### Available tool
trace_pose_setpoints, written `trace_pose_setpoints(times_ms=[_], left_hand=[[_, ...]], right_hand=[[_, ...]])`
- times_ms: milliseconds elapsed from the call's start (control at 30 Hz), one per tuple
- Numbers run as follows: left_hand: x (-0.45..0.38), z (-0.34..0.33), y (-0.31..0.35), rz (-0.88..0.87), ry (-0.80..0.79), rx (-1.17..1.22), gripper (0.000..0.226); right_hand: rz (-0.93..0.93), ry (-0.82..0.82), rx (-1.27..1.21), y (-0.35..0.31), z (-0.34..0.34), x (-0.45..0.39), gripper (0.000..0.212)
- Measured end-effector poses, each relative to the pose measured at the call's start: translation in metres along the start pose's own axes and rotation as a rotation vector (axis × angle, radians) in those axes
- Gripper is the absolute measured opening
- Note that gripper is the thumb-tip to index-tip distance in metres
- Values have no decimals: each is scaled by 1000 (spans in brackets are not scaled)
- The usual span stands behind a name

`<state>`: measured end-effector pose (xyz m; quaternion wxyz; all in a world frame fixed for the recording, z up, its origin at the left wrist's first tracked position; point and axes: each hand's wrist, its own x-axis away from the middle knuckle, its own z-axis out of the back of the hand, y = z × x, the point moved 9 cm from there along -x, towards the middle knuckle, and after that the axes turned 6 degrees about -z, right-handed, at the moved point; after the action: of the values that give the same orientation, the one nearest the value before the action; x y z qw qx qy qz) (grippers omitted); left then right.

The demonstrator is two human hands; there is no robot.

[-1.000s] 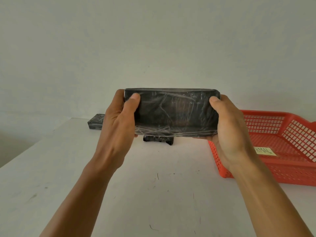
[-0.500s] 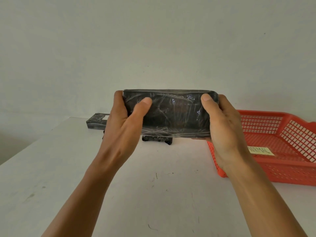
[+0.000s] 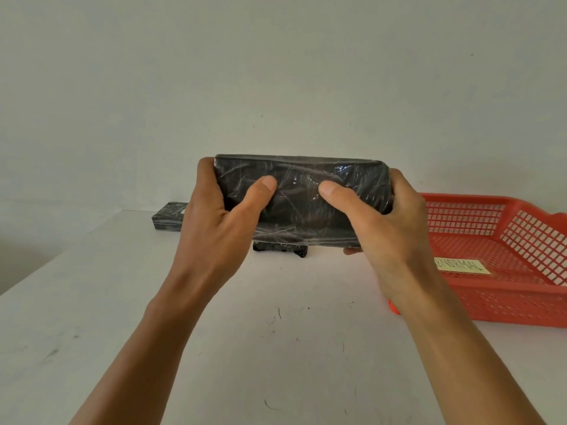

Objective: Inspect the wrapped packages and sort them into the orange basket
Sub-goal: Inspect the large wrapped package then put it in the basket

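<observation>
At the far left of the white counter (image 3: 92, 302), a long wrapped package (image 3: 167, 219) lay against the wall, partly hidden behind the left wrist. The left hand (image 3: 219, 222) held one end of the black film-wrapped package (image 3: 306, 197), fingers behind it and the thumb laid across the front face; that grip was closed on the package. The package itself was up in the air, level and face-on to the camera, above the counter and well clear of it. Below it, a smaller dark wrapped item (image 3: 280, 250) sat on the counter, mostly hidden. The right hand (image 3: 386, 222) held the other end the same way, its thumb reaching toward the middle, so both thumbs lay close together on the film.

This looked like the inspection step. To do it well, the thumbs would best press lightly and work along the face, feeling for dents or loose film, with the fingers behind giving firm support so the slick wrap did not slip. Every side should be checked before deciding.

At the right stood the orange basket (image 3: 521, 314), with a paper label (image 3: 461, 266) inside that seemed to read "abnormal".
</observation>
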<state>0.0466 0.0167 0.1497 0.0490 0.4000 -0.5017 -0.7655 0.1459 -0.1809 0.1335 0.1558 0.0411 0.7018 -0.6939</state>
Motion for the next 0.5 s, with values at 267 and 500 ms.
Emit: trace_pose_setpoints(times_ms=[267, 500], left_hand=[[0, -5, 8, -121, -161, -51, 82], [-4, 16, 1, -23, 10, 29, 68]], right_hand=[[-77, -215, -3, -2, 2, -9, 22], [15, -378, 25, -18, 4, -4, 56]])
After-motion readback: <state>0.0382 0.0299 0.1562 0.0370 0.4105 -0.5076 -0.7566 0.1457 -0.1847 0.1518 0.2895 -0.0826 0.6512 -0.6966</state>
